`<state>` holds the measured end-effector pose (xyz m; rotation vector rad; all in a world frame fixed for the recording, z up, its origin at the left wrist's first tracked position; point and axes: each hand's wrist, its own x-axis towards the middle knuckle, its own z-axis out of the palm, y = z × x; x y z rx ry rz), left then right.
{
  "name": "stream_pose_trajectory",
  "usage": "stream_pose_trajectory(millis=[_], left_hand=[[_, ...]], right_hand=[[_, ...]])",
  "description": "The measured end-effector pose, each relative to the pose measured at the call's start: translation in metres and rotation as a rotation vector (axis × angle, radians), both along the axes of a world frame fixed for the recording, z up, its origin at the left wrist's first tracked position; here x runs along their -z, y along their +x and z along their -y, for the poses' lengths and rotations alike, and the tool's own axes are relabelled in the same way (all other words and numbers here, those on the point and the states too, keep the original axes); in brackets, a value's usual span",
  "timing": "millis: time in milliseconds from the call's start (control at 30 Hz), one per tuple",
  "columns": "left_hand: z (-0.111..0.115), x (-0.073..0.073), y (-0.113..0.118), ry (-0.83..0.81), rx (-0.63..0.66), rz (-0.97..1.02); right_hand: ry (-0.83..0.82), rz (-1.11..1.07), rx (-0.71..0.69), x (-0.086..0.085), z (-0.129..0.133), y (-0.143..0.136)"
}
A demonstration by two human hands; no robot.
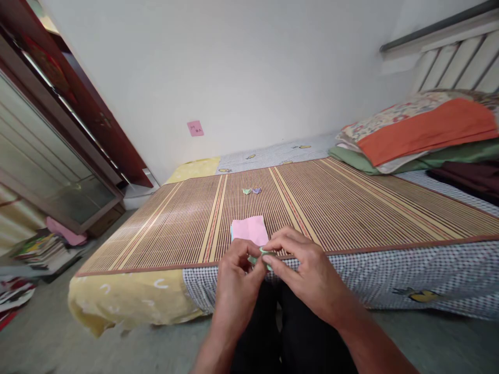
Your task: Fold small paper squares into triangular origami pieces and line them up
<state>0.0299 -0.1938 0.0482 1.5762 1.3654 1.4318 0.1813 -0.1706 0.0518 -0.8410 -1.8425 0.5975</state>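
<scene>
Both my hands meet over the near edge of the bed, pinching a small piece of folded green paper point(255, 258) between them. My left hand point(237, 270) grips its left side with thumb and forefinger. From the right, my right hand point(304, 265) holds the other side, fingers bent over it and covering part of its shape. Just beyond my fingers lies a stack of pink paper point(250, 229), with a bit of blue at its left edge. Farther back on the mat sit a small green folded paper point(247, 191) and a purple folded paper point(256, 190), side by side.
A striped bamboo mat point(179, 223) covers the bed. Folded bedding point(429, 130) is piled at the right. A pink note point(195, 128) is stuck on the white wall. At the left are a glass-panelled cabinet point(50, 156) and stacked books point(41, 249).
</scene>
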Motion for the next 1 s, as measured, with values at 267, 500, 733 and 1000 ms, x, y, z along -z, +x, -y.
stream_pose_trajectory(millis=[267,500,733,1000], left_hand=[[0.0088,0.0003,0.0084,0.234,-0.146,-0.233],[0.0063,0.0035,0.0062,0.244,-0.168,-0.183],[0.0092,0.0025,0.0076,0.146,-0.134,-0.173],[0.0041,0.0042,0.0053,0.073,-0.237,-0.108]], right_hand=[[0.077,-0.031,0.104,0.0043,0.0036,-0.0083],[0.067,-0.047,0.139,0.0034,0.0044,-0.006],[0.069,-0.046,0.147,0.0036,0.0049,-0.0071],[0.086,-0.034,0.166,0.0056,0.0024,-0.0113]])
